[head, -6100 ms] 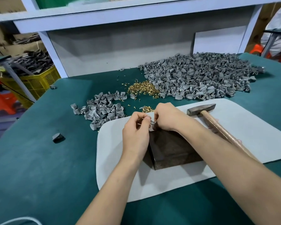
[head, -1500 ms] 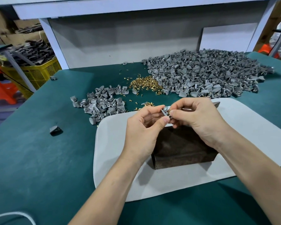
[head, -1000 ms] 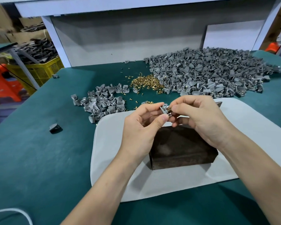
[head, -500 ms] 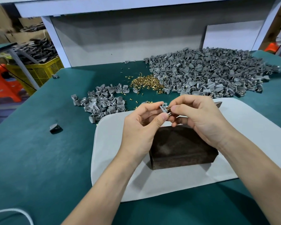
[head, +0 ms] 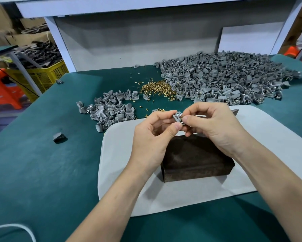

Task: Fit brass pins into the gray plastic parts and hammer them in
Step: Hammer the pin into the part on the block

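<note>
You hold both hands up together above the dark block (head: pixel 195 158), which sits on the pale mat (head: pixel 118 154) on the green bench (head: pixel 33 163). Your left hand (head: pixel 152 137) pinches a single gray plastic part (head: pixel 177 117) between thumb and forefinger, with the other fingers curled loosely behind. Your right hand (head: pixel 214 126) meets it from the other side. Its thumb and forefinger tips press against the same part, and the remaining fingers are tucked under. Whether a pin sits between those right fingertips is too small to tell. The part is in the air, clear of the block and tilted.

Behind your hands, a loose heap of brass pins (head: pixel 158 88) lies on the bench, touching the left edge of the big pile of gray parts (head: pixel 225 77) that spreads to the right. A smaller pile of gray parts (head: pixel 111 109) lies to the left of the pins, just beside the mat's far left corner. One lone gray part (head: pixel 58 136) lies well apart on the left. The tip of the hammer head (head: pixel 234 111) shows past your right hand, over the mat.
</note>
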`<state>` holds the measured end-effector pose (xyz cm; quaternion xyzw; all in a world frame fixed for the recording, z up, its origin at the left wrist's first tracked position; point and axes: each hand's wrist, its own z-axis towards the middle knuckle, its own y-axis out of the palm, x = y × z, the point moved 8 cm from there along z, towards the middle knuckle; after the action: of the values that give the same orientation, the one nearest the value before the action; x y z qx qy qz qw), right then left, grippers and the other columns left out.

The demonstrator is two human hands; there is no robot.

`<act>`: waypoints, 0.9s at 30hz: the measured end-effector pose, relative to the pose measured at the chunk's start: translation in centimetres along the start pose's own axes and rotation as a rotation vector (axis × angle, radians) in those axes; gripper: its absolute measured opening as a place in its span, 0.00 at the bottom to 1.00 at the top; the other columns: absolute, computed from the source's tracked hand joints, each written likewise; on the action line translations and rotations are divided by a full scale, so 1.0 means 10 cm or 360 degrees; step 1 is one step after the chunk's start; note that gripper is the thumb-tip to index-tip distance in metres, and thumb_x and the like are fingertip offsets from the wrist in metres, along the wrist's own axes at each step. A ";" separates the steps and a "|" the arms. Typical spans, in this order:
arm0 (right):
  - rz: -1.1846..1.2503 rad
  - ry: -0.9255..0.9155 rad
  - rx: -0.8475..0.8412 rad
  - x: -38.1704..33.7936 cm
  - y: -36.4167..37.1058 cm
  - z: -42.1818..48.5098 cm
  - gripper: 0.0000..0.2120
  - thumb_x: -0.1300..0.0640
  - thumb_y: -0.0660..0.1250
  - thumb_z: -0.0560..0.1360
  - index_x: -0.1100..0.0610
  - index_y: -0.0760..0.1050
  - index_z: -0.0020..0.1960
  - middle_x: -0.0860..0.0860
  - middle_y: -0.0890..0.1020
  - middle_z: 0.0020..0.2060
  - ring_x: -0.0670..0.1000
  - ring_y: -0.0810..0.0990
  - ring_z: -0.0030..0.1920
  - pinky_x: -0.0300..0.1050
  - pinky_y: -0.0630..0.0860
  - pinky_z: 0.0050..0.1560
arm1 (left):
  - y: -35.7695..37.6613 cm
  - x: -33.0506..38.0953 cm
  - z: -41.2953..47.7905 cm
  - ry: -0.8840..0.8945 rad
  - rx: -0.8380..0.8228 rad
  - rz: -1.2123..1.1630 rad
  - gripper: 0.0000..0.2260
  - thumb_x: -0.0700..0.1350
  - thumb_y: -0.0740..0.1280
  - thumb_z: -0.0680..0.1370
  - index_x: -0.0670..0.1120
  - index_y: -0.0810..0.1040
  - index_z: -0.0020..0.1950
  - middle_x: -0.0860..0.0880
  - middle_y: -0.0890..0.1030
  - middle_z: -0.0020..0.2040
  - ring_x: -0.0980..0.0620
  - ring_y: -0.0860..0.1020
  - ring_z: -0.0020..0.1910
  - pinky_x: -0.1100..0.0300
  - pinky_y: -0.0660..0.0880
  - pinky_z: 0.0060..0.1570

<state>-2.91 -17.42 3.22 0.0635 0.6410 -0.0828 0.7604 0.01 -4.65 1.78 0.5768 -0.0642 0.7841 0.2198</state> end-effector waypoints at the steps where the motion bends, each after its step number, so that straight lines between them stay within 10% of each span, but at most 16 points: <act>1: -0.0008 -0.0003 0.0004 0.00 0.00 0.00 0.08 0.72 0.66 0.73 0.63 0.76 0.37 0.52 0.79 0.26 0.46 0.78 0.26 0.35 0.75 0.28 | 0.00 0.00 0.00 0.0002 0.0003 0.0011 0.11 0.32 0.70 0.72 0.47 0.79 0.48 0.48 0.83 0.42 0.54 0.82 0.43 0.67 0.76 0.47; 7: -0.0218 -0.0108 -0.0087 -0.12 0.04 -0.03 0.06 0.69 0.68 0.72 0.60 0.78 0.38 0.51 0.79 0.30 0.47 0.79 0.29 0.36 0.76 0.32 | -0.02 -0.02 0.02 -0.0023 -0.0002 0.0042 0.07 0.33 0.68 0.74 0.44 0.78 0.46 0.50 0.83 0.39 0.54 0.82 0.42 0.68 0.75 0.46; 11: -0.0548 -0.0180 0.0565 -0.21 -0.61 0.04 0.05 0.65 0.68 0.73 0.57 0.79 0.41 0.48 0.81 0.31 0.44 0.79 0.30 0.38 0.77 0.32 | 0.02 -0.02 0.01 -0.0020 -0.0123 0.0159 0.07 0.32 0.67 0.75 0.44 0.76 0.45 0.55 0.83 0.39 0.52 0.84 0.42 0.68 0.76 0.43; 16: -0.1681 0.0713 0.0610 0.41 -1.21 -0.02 0.11 0.50 0.72 0.71 0.57 0.76 0.42 0.56 0.83 0.39 0.57 0.81 0.41 0.50 0.78 0.43 | 0.08 -0.05 -0.01 0.0058 -0.0307 0.0505 0.10 0.34 0.68 0.75 0.50 0.78 0.42 0.54 0.81 0.43 0.55 0.82 0.44 0.66 0.75 0.51; 20: -0.1891 0.0699 0.0468 0.37 -1.21 0.09 0.16 0.47 0.70 0.72 0.59 0.77 0.34 0.53 0.80 0.29 0.53 0.78 0.34 0.41 0.69 0.31 | 0.09 -0.14 -0.01 0.0006 -0.0387 0.0610 0.08 0.36 0.70 0.74 0.49 0.80 0.41 0.53 0.83 0.43 0.59 0.80 0.45 0.62 0.74 0.52; 27: -0.0656 0.0789 0.0450 0.08 -1.28 -0.12 0.03 0.64 0.67 0.72 0.63 0.74 0.45 0.51 0.73 0.20 0.45 0.71 0.18 0.33 0.67 0.18 | 0.04 -0.30 0.00 -0.0245 -0.0442 0.0485 0.08 0.38 0.71 0.74 0.50 0.79 0.38 0.54 0.81 0.55 0.56 0.79 0.56 0.58 0.74 0.59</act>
<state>-6.58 -29.77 2.36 0.0556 0.7878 -0.3045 0.5326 0.54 -5.80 -0.96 0.5829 -0.2747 0.7455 0.1706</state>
